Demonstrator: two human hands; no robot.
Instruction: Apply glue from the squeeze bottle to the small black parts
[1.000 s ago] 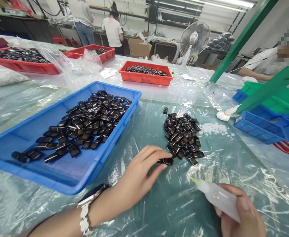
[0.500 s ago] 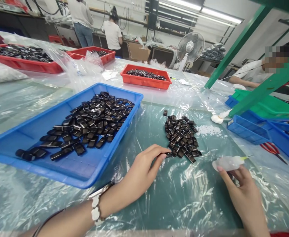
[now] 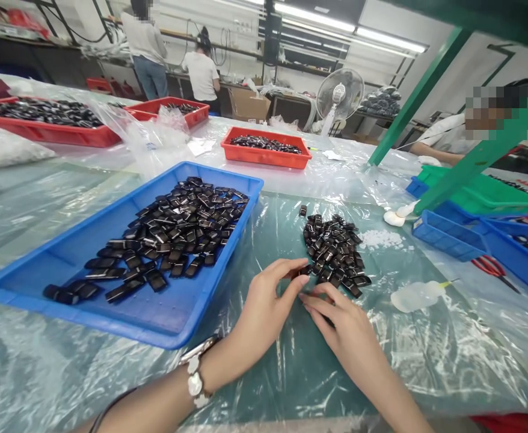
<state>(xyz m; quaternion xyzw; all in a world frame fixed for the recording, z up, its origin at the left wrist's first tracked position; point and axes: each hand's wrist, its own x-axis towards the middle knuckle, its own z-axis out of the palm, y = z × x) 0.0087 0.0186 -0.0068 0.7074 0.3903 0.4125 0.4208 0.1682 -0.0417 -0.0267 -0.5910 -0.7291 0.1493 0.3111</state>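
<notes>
Just beside the right hand [image 3: 346, 317], grip unclear, left hand [image 3: 268, 296] pinches a black piece [image 3: 306, 270].

A wristwatch [image 3: 196, 382] with rounded, silvery-white links sits toward seven o'clock; a thin dark band [image 3: 110, 406] crosses the left forearm [image 3: 158, 400].

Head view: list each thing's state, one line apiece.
Left hand: pinching a black piece
Right hand: near the left; grip unclear
Bottle: lying on its side, unheld
Large blue tray: open, partly filled
Pile of black pieces: loose, heaped
White bits: scattered
Fan: cannot tell whether spinning
</notes>
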